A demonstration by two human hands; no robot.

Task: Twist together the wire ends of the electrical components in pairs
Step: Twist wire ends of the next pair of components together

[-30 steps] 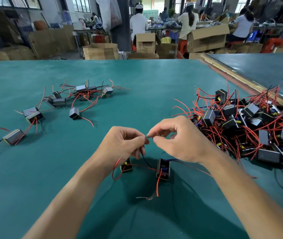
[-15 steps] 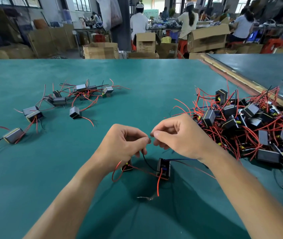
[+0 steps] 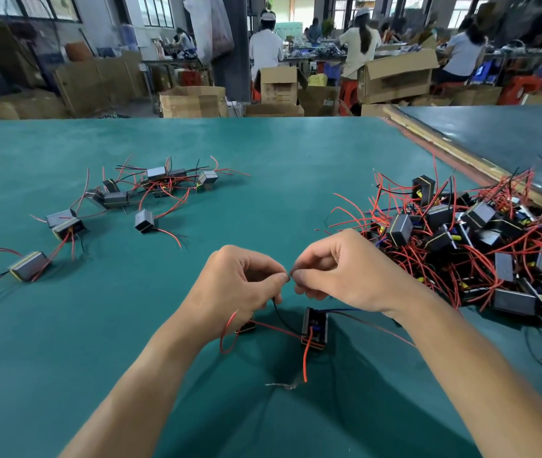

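Note:
Two small black box components lie on the green table below my hands: one (image 3: pixel 314 328) in plain sight with a red lead hanging toward me, the other (image 3: pixel 246 326) mostly hidden under my left hand. Thin wire ends (image 3: pixel 290 275) rise from them and meet between my fingertips. My left hand (image 3: pixel 239 285) pinches the wire ends from the left with thumb and forefinger. From the right, my right hand (image 3: pixel 339 269) pinches the same joint, fingertips almost touching the left ones.
A big heap of loose components with red wires (image 3: pixel 468 246) lies at the right. Several components with joined wires (image 3: pixel 124 200) are spread at the left. A bare twisted wire end (image 3: pixel 284 386) lies near me. People work among cardboard boxes (image 3: pixel 395 77) beyond the table's far edge.
Both hands stay at the wire joint. The right hand has shifted slightly and its fingers have turned against the left fingertips; the components below have hardly moved.

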